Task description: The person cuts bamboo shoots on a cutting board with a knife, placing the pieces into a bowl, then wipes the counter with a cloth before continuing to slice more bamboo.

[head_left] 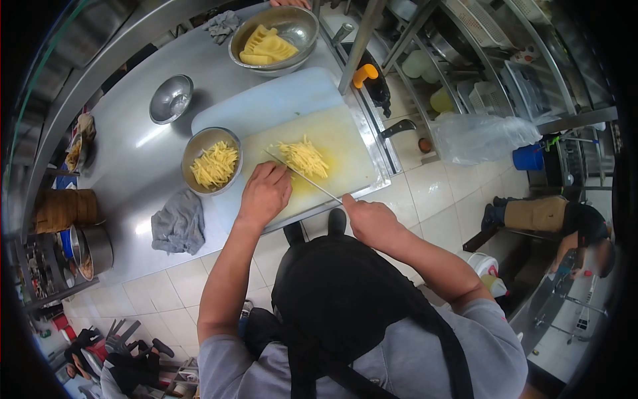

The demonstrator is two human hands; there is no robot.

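Note:
My right hand [372, 221] grips the handle of a kitchen knife [302, 175], whose blade slants up and left across the yellowed cutting board [345, 136]. Against the blade's left side, my left hand [267, 189] rests on the board with its fingers curled down; anything under the fingertips is hidden. Just beyond the blade lies a pile of pale yellow strips [304, 157], which look like cut bamboo shoot. More of the same strips [214, 165] fill a metal bowl [188, 154] to the left of my left hand.
Behind the board lies a pale blue board [266, 100]. A large metal bowl [302, 26] at the back holds ridged yellow pieces [268, 48]. A small metal bowl [171, 98] and a grey cloth [179, 223] are on the steel table [126, 193]. Another knife [397, 128] stands at the table's right edge.

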